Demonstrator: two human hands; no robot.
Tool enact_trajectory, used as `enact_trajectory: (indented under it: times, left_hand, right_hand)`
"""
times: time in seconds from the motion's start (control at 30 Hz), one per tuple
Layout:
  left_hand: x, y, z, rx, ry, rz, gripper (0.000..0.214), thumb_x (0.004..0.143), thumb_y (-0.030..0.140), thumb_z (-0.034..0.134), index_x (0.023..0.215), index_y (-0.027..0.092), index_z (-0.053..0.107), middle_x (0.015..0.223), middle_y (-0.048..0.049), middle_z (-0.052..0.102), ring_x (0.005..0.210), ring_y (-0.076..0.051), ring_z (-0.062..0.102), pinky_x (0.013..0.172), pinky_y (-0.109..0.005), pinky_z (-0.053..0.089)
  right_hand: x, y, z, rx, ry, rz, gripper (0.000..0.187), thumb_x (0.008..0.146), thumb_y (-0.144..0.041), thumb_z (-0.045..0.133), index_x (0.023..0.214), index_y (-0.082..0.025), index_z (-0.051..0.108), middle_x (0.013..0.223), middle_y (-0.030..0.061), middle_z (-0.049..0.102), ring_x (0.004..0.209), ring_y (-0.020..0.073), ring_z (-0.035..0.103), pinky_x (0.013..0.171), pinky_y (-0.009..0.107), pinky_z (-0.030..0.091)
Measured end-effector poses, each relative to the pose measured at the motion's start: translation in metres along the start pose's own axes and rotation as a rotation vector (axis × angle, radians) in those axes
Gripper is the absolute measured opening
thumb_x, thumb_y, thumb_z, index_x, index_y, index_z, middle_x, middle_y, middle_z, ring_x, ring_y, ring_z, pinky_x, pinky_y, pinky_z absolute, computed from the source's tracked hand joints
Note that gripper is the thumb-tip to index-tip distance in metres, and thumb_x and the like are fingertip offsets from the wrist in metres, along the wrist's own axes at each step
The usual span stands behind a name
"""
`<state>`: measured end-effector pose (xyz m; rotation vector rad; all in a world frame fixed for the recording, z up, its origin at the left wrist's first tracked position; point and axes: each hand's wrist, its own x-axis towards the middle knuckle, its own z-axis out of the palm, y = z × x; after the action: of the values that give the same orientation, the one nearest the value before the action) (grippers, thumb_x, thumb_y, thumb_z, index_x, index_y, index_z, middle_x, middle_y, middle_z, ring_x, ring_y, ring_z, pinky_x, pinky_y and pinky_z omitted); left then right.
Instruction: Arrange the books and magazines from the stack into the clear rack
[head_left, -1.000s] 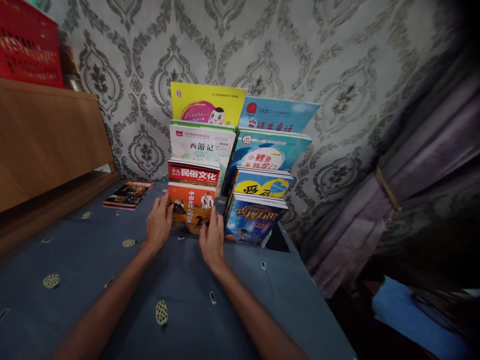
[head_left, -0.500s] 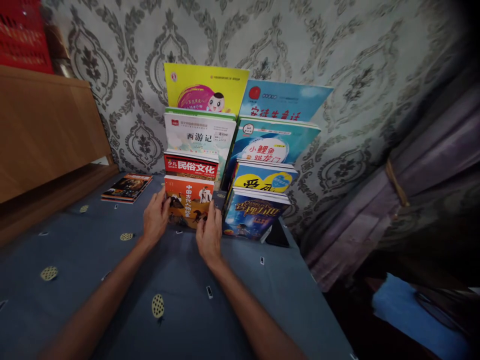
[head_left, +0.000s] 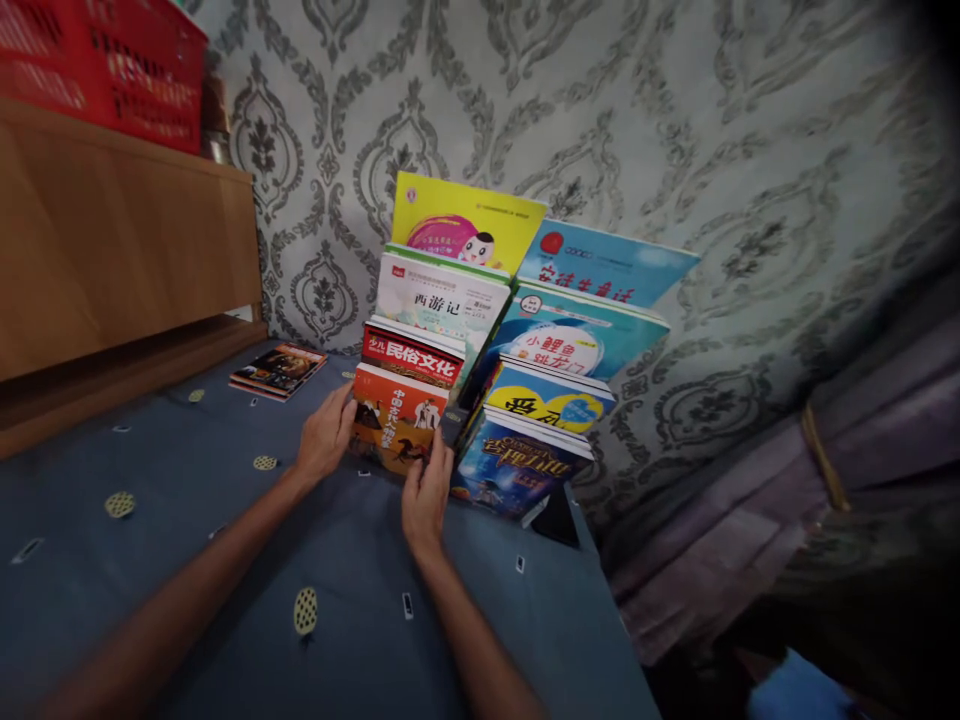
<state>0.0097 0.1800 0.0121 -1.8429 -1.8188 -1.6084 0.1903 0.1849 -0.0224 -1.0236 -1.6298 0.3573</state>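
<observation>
My left hand grips the left edge of an orange book, and my right hand grips its right edge. The orange book stands upright at the front of the left row. Behind it rise a red book, a pale book and a taller yellow book. To the right of my right hand is a second row: a dark blue book in front, then a blue-and-yellow book, a teal book and a light blue book.
Several thin books lie flat at the left on the blue patterned cloth. A wooden cabinet with a red basket on top stands at the left. A dark flat object lies right of the rows. A curtain hangs at the right.
The view has tilted and turned left, so the books appear lower and further right, and more of the red basket shows. Both hands keep hold of the orange book's sides.
</observation>
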Motion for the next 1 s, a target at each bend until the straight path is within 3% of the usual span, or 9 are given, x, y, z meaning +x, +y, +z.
enact_trajectory:
  times: [0.3, 0.7, 0.83, 0.9, 1.0]
  left_hand:
    - [-0.003, -0.001, 0.000, -0.052, 0.080, -0.018, 0.049, 0.102, 0.047, 0.027, 0.118, 0.017, 0.061, 0.107, -0.0107, 0.066, 0.104, -0.024, 0.063, 0.094, -0.038, 0.050]
    - [0.000, -0.008, -0.003, -0.183, 0.130, -0.018, 0.049, 0.103, 0.048, 0.022, 0.095, 0.021, 0.062, 0.092, -0.0091, 0.065, 0.090, -0.022, 0.062, 0.083, -0.037, 0.052]
    - [0.002, -0.024, -0.003, -0.020, 0.087, -0.101, 0.051, 0.104, 0.037, 0.013, 0.092, 0.021, 0.060, 0.090, -0.0080, 0.066, 0.087, -0.019, 0.064, 0.080, -0.032, 0.053]
    - [0.004, -0.038, -0.005, 0.056, 0.072, -0.152, 0.047, 0.103, 0.034, 0.017, 0.093, 0.020, 0.060, 0.091, -0.0080, 0.068, 0.088, -0.019, 0.064, 0.083, -0.032, 0.053]
    - [0.008, -0.064, -0.011, 0.191, 0.057, -0.248, 0.036, 0.099, 0.032, 0.031, 0.098, 0.018, 0.063, 0.102, -0.0136, 0.068, 0.104, -0.026, 0.063, 0.096, -0.042, 0.049]
  right_hand:
    - [-0.003, -0.004, 0.002, 0.010, 0.043, -0.026, 0.053, 0.095, -0.021, 0.036, 0.147, -0.015, 0.034, 0.139, 0.0185, 0.050, 0.133, 0.0255, 0.045, 0.113, 0.047, 0.036]
    - [-0.015, -0.009, 0.002, -0.022, 0.025, -0.019, 0.057, 0.095, -0.023, 0.036, 0.151, -0.017, 0.030, 0.140, 0.0170, 0.048, 0.135, 0.0254, 0.044, 0.114, 0.050, 0.037]
    - [-0.032, -0.007, 0.003, -0.024, 0.014, 0.012, 0.059, 0.096, -0.027, 0.036, 0.153, -0.016, 0.027, 0.146, 0.0184, 0.044, 0.139, 0.0269, 0.041, 0.116, 0.052, 0.035]
    - [-0.045, -0.006, 0.003, -0.018, 0.002, 0.031, 0.059, 0.097, -0.029, 0.037, 0.154, -0.015, 0.026, 0.149, 0.0188, 0.042, 0.141, 0.0273, 0.039, 0.116, 0.053, 0.034]
    - [-0.067, -0.003, 0.004, 0.001, -0.064, 0.031, 0.058, 0.098, -0.028, 0.037, 0.154, -0.016, 0.028, 0.151, 0.0171, 0.043, 0.143, 0.0262, 0.039, 0.116, 0.053, 0.036]
